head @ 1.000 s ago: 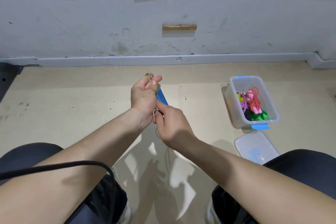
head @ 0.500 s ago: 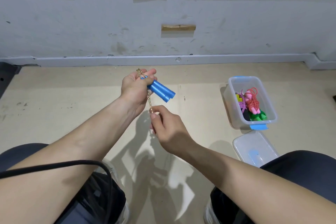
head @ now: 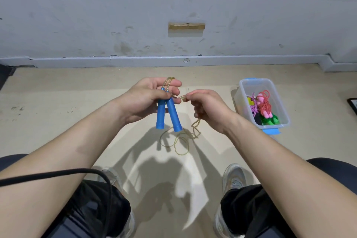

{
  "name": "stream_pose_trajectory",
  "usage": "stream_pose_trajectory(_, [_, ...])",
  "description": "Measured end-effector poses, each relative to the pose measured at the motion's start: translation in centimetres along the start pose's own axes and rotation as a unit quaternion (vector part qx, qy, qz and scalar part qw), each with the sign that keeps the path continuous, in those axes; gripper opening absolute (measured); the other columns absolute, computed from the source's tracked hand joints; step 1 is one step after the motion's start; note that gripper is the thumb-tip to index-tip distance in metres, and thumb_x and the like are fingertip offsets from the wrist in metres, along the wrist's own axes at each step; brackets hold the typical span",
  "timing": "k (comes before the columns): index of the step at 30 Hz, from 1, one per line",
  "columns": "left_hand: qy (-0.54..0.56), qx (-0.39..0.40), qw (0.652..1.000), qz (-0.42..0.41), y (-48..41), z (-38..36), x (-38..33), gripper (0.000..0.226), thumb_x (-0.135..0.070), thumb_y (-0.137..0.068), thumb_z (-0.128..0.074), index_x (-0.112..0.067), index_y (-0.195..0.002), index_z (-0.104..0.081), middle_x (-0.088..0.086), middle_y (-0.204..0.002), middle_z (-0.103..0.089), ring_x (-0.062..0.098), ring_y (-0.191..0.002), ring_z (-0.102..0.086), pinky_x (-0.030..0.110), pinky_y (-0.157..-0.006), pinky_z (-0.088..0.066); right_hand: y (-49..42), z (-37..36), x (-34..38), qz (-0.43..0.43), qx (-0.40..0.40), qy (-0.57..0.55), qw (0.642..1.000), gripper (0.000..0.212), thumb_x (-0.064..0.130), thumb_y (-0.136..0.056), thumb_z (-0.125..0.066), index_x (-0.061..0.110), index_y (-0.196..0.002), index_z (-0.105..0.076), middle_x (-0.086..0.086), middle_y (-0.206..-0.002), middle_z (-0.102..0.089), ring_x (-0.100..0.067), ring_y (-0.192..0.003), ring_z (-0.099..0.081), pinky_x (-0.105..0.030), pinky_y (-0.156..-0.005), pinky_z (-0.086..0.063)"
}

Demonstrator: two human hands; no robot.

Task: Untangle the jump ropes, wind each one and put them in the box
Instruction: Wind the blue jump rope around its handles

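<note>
Left hand [head: 143,100] first: its fingers curl round both blue handles [head: 169,116], held side by side with butts down, so the pair can serve as a core for winding. The yellowish rope [head: 181,144] loops over those fingertips and crosses to the right hand [head: 210,108], which pinches it between thumb and forefinger, likely to keep it taut for a wrap. The slack hangs in loose loops below both hands, over the floor [head: 58,112]. Further right, the clear box [head: 242,92] stands open within reach, with wound ropes [head: 263,103] in pink, purple and green already inside.
</note>
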State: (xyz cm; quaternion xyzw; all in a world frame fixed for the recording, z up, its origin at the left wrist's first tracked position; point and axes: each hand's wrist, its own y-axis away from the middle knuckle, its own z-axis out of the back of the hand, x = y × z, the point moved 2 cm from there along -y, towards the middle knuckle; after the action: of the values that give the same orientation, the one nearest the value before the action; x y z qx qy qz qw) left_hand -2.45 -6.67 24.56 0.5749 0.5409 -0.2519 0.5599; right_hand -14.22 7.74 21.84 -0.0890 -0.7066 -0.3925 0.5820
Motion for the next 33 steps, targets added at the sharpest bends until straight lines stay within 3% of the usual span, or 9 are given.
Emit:
stream_pose_trajectory(5, [-0.039,0.048,0.998,-0.005,0.2,-0.6,0.0,0.041,0.014,-0.095,-0.039,-0.004,-0.124,-0.063,0.001,-0.088,-0.061,0.023,-0.079,-0.065,0.042,-0.079,-0.057,0.3,0.2,1.1,0.010,0.060,0.045,0.997,0.019,0.018,-0.095,-0.054,0.026,-0.093,-0.072,0.008,-0.061,-0.036,-0.012,-0.055,-0.031,-0.026,-0.053,-0.029])
stream_pose_trajectory(8, [-0.047,0.069,0.997,0.002,0.4,-0.9,-0.2,0.043,0.015,-0.094,-0.036,-0.003,-0.121,-0.063,0.002,-0.086,-0.060,0.022,-0.075,-0.063,0.040,-0.076,-0.059,0.5,0.1,1.2,0.042,0.113,0.066,0.991,0.017,0.015,-0.095,-0.058,0.023,-0.093,-0.073,0.006,-0.065,-0.039,-0.011,-0.056,-0.030,-0.024,-0.054,-0.029])
stream_pose_trajectory(11, [-0.044,0.066,0.997,0.002,0.3,-0.6,-0.2,0.039,0.011,-0.089,-0.044,-0.004,-0.119,-0.064,0.002,-0.086,-0.061,0.023,-0.076,-0.064,0.041,-0.077,-0.058,0.3,0.0,1.1,0.067,0.080,0.042,0.994,0.011,0.010,-0.092,-0.065,0.018,-0.090,-0.072,0.005,-0.065,-0.048,-0.010,-0.054,-0.033,-0.026,-0.055,-0.029])
stream_pose_trajectory(14, [-0.030,0.053,0.998,0.007,0.2,-0.5,0.1,0.037,0.001,-0.078,-0.050,-0.006,-0.111,-0.065,0.004,-0.086,-0.061,0.026,-0.077,-0.063,0.043,-0.078,-0.056,0.3,-0.3,1.1,0.061,0.068,0.020,0.996,0.017,0.008,-0.092,-0.062,0.020,-0.081,-0.066,0.006,-0.061,-0.044,-0.010,-0.052,-0.033,-0.026,-0.055,-0.030])
stream_pose_trajectory(17, [-0.023,0.027,0.999,0.012,0.1,-1.0,0.4,0.027,-0.007,-0.078,-0.058,-0.008,-0.103,-0.068,0.004,-0.083,-0.062,0.026,-0.076,-0.064,0.041,-0.081,-0.054,0.2,-0.7,0.8,0.038,0.071,-0.023,0.996,0.022,0.006,-0.093,-0.052,0.020,-0.076,-0.057,0.004,-0.061,-0.039,-0.011,-0.051,-0.031,-0.027,-0.056,-0.029])
stream_pose_trajectory(20, [-0.009,-0.037,0.999,-0.009,-0.1,-1.8,0.6,0.010,-0.015,-0.086,-0.063,-0.011,-0.084,-0.071,0.006,-0.074,-0.062,0.026,-0.070,-0.063,0.035,-0.078,-0.051,0.2,-1.4,0.5,0.043,0.073,-0.019,0.996,0.013,0.011,-0.088,-0.049,0.019,-0.078,-0.053,-0.013,-0.080,-0.035,-0.014,-0.055,-0.026,-0.029,-0.056,-0.025])
stream_pose_trajectory(24, [-0.024,-0.132,0.990,-0.045,-0.4,-2.5,1.5,0.026,-0.010,-0.098,-0.058,-0.007,-0.072,-0.064,0.003,-0.065,-0.061,0.018,-0.059,-0.064,0.023,-0.063,-0.053,0.0,-2.3,0.2,0.034,0.070,0.004,0.997,0.023,0.012,-0.093,-0.045,0.020,-0.072,-0.052,-0.004,-0.066,-0.032,-0.017,-0.057,-0.024,-0.031,-0.056,-0.025])
stream_pose_trajectory(29, [-0.065,-0.199,0.976,-0.055,-0.4,-2.7,2.7,0.027,-0.014,-0.101,-0.055,-0.007,-0.076,-0.062,0.009,-0.071,-0.064,0.020,-0.062,-0.064,0.029,-0.069,-0.055,-0.5,-2.7,-0.1,0.050,0.052,0.064,0.995,0.020,0.012,-0.096,-0.045,0.016,-0.077,-0.052,-0.004,-0.062,-0.046,-0.014,-0.048,-0.036,-0.028,-0.052,-0.034])
stream_pose_trajectory(33, [-0.088,-0.258,0.960,-0.062,0.0,-2.8,3.3,0.018,-0.015,-0.101,-0.054,0.001,-0.096,-0.060,0.003,-0.073,-0.062,0.018,-0.061,-0.063,0.035,-0.074,-0.058,-0.9,-2.7,-0.4,0.061,0.062,0.100,0.991,0.019,0.014,-0.097,-0.047,0.013,-0.080,-0.055,-0.011,-0.068,-0.054,-0.015,-0.049,-0.044,-0.029,-0.054,-0.038])
